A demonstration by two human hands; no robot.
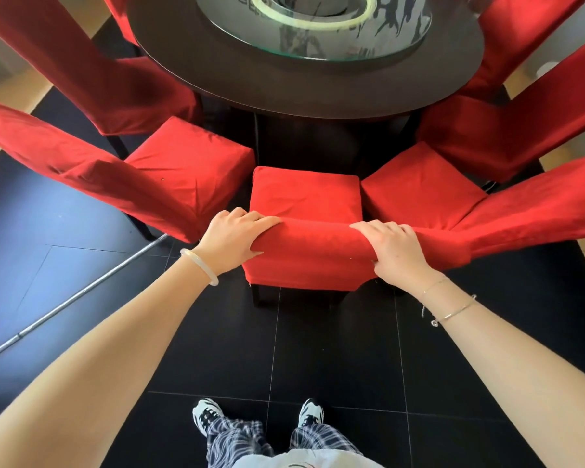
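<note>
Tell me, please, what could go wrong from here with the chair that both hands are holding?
The middle chair sits tight between the left chair and the right chair; moved askew, it could snag their covers. The left hand and right hand grip its cloth-covered top, so the loose cloth may slip. The metal pole lies on the floor to the left: stepping back could mean a trip.

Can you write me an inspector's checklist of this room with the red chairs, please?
Surface: round dark wooden table with a round glass turntable on it.
Job's things: middle chair in a red cloth cover, seat facing the table.
Clutter: thin grey metal pole lying on the floor, left.
Hands: left hand and right hand each grip the top of the chair's back.
Cables: nothing seen.
Surroundings: black tiled floor; more red-covered chairs on both sides.
</note>
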